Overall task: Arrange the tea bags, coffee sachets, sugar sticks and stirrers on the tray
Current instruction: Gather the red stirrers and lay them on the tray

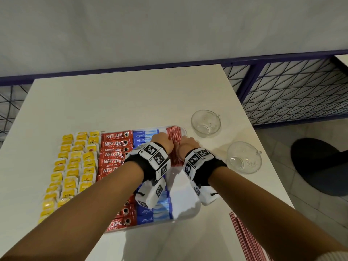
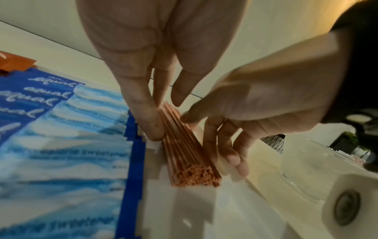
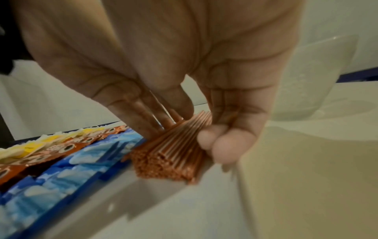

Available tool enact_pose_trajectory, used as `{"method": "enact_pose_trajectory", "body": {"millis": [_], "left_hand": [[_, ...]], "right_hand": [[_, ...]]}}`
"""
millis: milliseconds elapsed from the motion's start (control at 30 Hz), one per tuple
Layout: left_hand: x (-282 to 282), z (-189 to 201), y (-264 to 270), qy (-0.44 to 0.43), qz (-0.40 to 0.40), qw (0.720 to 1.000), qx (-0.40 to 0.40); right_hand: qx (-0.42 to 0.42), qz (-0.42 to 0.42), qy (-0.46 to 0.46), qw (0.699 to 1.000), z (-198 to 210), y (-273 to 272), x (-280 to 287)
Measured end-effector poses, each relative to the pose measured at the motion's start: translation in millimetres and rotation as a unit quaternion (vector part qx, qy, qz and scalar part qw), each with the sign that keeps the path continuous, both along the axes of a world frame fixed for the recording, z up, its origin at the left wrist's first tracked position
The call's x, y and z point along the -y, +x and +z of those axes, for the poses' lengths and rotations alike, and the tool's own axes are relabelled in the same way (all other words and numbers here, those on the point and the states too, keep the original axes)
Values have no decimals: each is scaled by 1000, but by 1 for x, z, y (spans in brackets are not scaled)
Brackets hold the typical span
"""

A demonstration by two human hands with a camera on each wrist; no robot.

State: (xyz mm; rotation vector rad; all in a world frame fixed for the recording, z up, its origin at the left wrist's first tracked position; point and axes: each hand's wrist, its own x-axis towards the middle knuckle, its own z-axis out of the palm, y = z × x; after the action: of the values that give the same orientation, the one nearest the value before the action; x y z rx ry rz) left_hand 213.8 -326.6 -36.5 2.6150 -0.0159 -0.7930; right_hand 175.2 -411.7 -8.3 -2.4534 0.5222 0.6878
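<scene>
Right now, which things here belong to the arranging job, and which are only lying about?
Job:
tray
tea bags
coffee sachets
sugar sticks
stirrers, pressed between left hand and right hand
spare stirrers off the tray

Lying about:
two glass cups

The red coffee sachets (image 1: 114, 146), left of centre in the head view, read "NESCAFÉ CLASSIC". The blue sweetener sachets (image 1: 144, 137) beside them read "equal". One yellow tea bag (image 1: 92, 141) at the upper left reads "TEA"; another reads "RELAX".

Two glass cups (image 1: 205, 123) (image 1: 244, 157) on white table (image 1: 122, 102); dark stool (image 1: 320, 164).
</scene>
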Motion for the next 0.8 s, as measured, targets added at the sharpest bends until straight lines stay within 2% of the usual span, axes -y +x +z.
{"method": "enact_pose_trajectory", "body": {"millis": [567, 800], "left_hand": [[1, 13, -12, 10, -31, 999, -3], [-5, 39, -33, -56, -17, 998, 5]], "right_hand": [[12, 73, -61, 995, -7, 6, 5], [56, 30, -10, 998, 4, -27, 24]]}}
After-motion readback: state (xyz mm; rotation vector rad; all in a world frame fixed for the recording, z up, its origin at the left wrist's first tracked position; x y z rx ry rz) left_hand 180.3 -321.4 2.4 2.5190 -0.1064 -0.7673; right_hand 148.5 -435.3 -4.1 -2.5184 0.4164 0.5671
